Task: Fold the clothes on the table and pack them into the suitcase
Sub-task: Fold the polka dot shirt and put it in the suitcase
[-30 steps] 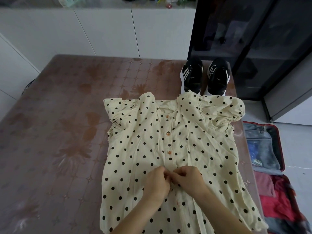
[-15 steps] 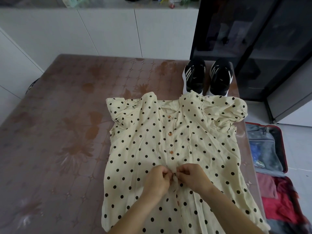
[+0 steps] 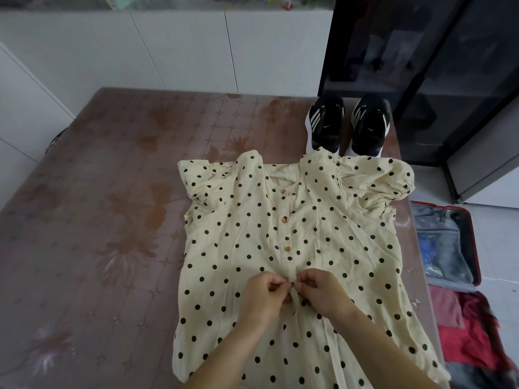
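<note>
At near centre of worktop point(image 3: 112, 220), left hand point(image 3: 262, 297) and right hand point(image 3: 320, 293) knuckle-to-knuckle, fingers curled, each grip pinching dress point(image 3: 323, 234) placket.

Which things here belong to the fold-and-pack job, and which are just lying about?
Job: polka-dot dress, pinched at its button front by left hand and right hand; open suitcase beside the table.
Lying about: black sneakers at the table's far edge; dark cabinet.
</note>
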